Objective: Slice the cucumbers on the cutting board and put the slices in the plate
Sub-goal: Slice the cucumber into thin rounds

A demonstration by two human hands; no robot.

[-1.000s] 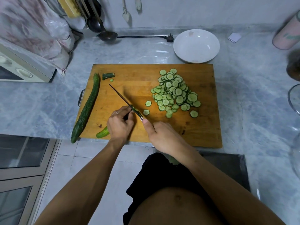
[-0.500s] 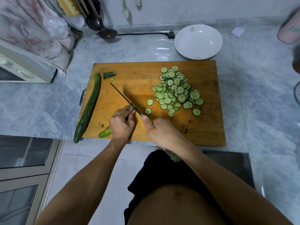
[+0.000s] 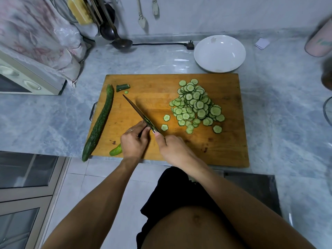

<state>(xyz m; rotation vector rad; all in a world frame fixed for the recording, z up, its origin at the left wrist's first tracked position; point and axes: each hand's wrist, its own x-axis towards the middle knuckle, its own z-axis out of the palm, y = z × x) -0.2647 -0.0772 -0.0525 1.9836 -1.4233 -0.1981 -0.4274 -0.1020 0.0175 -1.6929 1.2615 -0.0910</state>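
A wooden cutting board [image 3: 224,150] lies on the grey counter. My left hand [image 3: 133,142] holds down a cucumber piece whose green end [image 3: 115,151] sticks out near the board's front edge. My right hand [image 3: 173,150] grips the handle of a knife [image 3: 137,111]; its blade crosses the cucumber just beside my left fingers, tip pointing far left. A heap of cucumber slices [image 3: 195,105] lies on the board's right half, with a few loose slices [image 3: 164,127] nearer the blade. A whole cucumber [image 3: 98,123] lies along the board's left edge. The white plate [image 3: 219,53] sits behind the board.
A cut cucumber stub [image 3: 122,87] lies at the board's far left corner. A ladle [image 3: 115,35] and a cable with a plug [image 3: 190,45] lie at the back wall. A covered appliance [image 3: 27,76] stands left, a pink container [image 3: 318,41] at the far right.
The knife and both hands stay at the same cutting spot; the blade works in small strokes on the cucumber. The camera view has shifted slightly.
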